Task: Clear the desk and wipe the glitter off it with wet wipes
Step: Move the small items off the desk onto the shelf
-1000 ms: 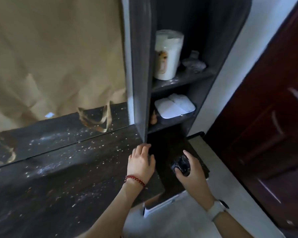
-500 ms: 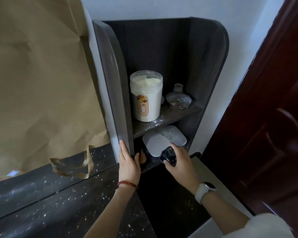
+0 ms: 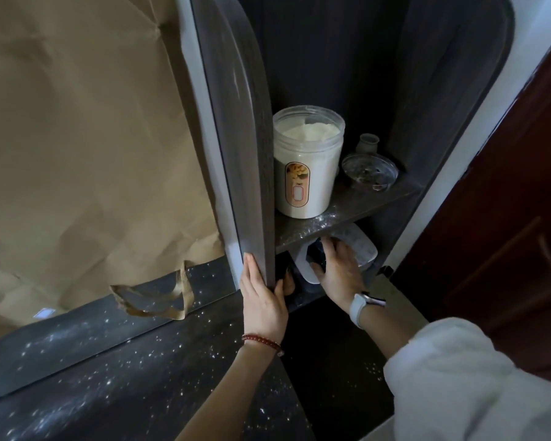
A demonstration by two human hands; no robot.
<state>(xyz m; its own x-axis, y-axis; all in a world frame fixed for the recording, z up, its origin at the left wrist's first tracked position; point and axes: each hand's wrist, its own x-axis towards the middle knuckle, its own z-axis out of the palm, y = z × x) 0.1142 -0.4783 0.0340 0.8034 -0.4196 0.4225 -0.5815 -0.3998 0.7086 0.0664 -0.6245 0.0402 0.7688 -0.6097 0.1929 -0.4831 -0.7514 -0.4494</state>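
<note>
The dark desk top (image 3: 147, 386) runs along the lower left and is speckled with glitter. My left hand (image 3: 263, 300), with a red bead bracelet, grips the lower edge of the grey side panel (image 3: 245, 173) of a shelf unit. My right hand (image 3: 339, 272), with a watch on the wrist, reaches into the lower shelf compartment and holds a small black object (image 3: 317, 256) against a white lidded pack (image 3: 360, 246) lying there. Most of the black object is hidden by my fingers.
On the upper shelf (image 3: 347, 211) stand a white tub (image 3: 306, 163), a small glass dish (image 3: 369, 171) and a little bottle (image 3: 368, 143). Brown paper (image 3: 86, 138) covers the wall panel on the left. A dark red door (image 3: 516, 218) stands on the right.
My right hand has carried the black object from beside the desk up into the lower shelf compartment. My left hand moved from the desk corner to the side panel's edge. The view came closer.
</note>
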